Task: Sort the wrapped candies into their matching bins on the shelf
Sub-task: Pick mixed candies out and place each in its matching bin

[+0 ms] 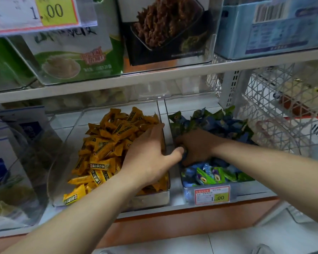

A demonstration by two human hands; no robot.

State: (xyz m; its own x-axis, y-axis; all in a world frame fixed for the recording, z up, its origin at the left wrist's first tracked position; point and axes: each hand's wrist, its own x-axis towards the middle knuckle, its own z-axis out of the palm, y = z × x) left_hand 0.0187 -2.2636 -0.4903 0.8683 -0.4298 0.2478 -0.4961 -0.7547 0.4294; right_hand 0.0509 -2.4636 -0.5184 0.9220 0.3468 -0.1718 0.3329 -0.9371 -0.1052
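Two clear bins stand side by side on the lower shelf. The left bin (154, 197) is heaped with yellow wrapped candies (106, 142). The right bin (246, 189) holds blue and green wrapped candies (215, 121). My left hand (151, 154) lies flat on the yellow pile by the wall between the bins, fingers straight, thumb reaching over into the right bin. My right hand (196, 145) is dug into the blue and green candies with its fingers curled down around some of them; its fingertips are hidden.
A price tag (211, 195) reading 1.00 hangs on the right bin's front. Clear bins with boxed and bagged snacks (75, 57) fill the upper shelf and the left side. White wire baskets (275, 114) stand to the right. The tiled floor (228, 242) lies below.
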